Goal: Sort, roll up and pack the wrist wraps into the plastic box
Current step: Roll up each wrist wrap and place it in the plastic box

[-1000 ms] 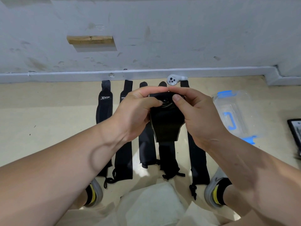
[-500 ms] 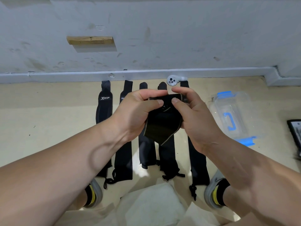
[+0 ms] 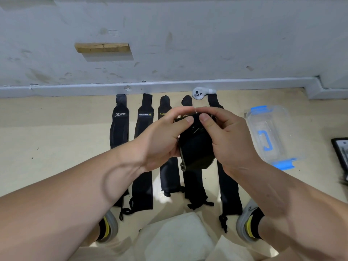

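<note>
Mid-roll on one wrap, by the look of it. Holds it in the air just left of the box, clear of the floor, to let the loose tail hang and be wound in. Left hand curled round the roll's far side from the box, thumb pressed on top. Right hand curled round the side nearer the box, thumb next to the other, almost touching. Both grips narrow and closed on the cloth, thumbs set together on top, probably to stop the wound part springing open. Lower edge slack below the palms, not yet taken in.

Further left of the box, flat on the floor: five more wraps, side by side, lengthwise toward the wall. Laid out this way most likely for sorting by label and lifting one at a time. Middle ones partly hidden behind the hands.

Box on the floor, clear, with blue clips at both ends and a blue handle on the lid. Seems closed and without rolls inside, though hard to tell through the plastic. Within reach of the right hand, presumably for dropping rolls in.

Up and left of the box, against the wall: a white controller, no part of the job. Right of the box, at the frame edge: a dark flat device, cut off.
</note>
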